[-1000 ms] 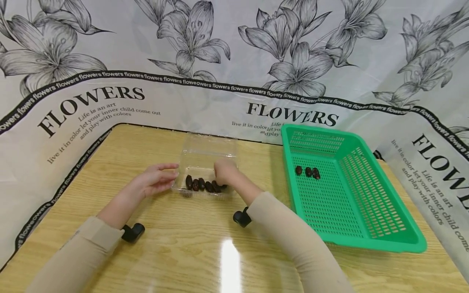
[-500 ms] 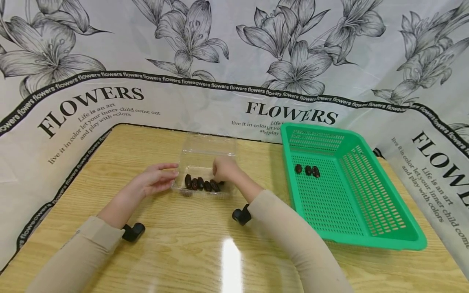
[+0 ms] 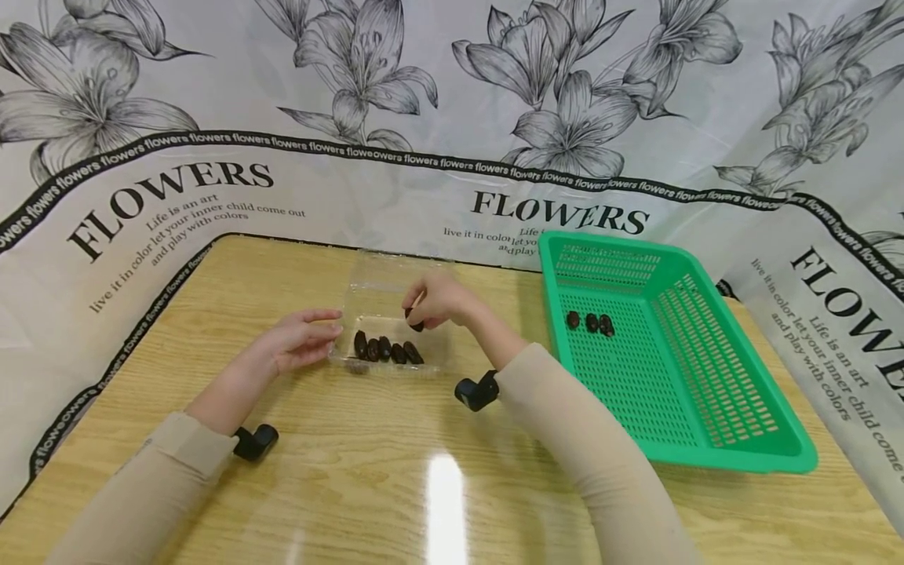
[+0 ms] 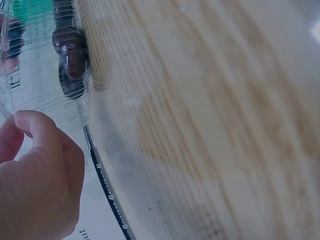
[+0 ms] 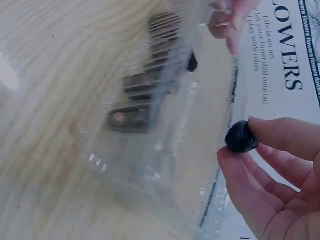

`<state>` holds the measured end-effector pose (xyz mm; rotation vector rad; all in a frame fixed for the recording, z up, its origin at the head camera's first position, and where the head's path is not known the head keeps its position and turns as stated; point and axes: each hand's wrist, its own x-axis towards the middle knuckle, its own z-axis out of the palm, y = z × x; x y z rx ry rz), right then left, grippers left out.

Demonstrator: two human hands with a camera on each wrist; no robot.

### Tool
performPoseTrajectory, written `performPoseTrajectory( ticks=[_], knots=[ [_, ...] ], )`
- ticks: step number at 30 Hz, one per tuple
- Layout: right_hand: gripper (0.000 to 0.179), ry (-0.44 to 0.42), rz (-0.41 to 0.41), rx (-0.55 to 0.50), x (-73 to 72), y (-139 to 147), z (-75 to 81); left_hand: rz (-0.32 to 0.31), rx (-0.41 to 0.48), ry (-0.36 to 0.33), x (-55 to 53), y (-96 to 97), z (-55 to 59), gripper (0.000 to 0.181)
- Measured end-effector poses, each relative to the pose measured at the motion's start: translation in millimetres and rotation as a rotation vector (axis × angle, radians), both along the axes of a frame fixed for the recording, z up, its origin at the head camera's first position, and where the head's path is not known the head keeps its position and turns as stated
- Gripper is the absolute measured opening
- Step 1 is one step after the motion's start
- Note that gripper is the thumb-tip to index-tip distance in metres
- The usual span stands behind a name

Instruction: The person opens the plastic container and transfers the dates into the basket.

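A clear plastic box with its lid raised at the back stands on the table, several dark dates in a row along its front. My left hand is at the box's left side; the left wrist view shows its thumb and finger pinching the edge. Above the box, my right hand holds one date. That glossy, nearly black date sits between thumb and fingertips in the right wrist view, apart from the other dates.
To the right stands a green perforated basket with 3 dates on its floor. A flower-printed cloth hangs behind the wooden table. A black wrist camera hangs below each forearm.
My right hand has risen out of the box with a date between its fingers, leaving a shorter row. The left hand stays at the box's side. The basket's dates have not moved.
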<state>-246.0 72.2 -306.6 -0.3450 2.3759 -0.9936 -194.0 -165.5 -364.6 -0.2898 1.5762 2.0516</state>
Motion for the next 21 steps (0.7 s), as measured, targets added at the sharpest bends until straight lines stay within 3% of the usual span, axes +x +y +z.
performPoseTrajectory(
  ticks=[10,21],
  knots=[
    [0.029,-0.043,-0.034,-0.094,-5.0,16,32.2,0.014,-0.002,-0.022,-0.6,-0.5,2.5,0.06],
    [0.029,-0.036,-0.103,-0.108,-5.6,65,64.0,0.011,-0.003,-0.01,-0.5,-0.9,1.5,0.059]
  ],
)
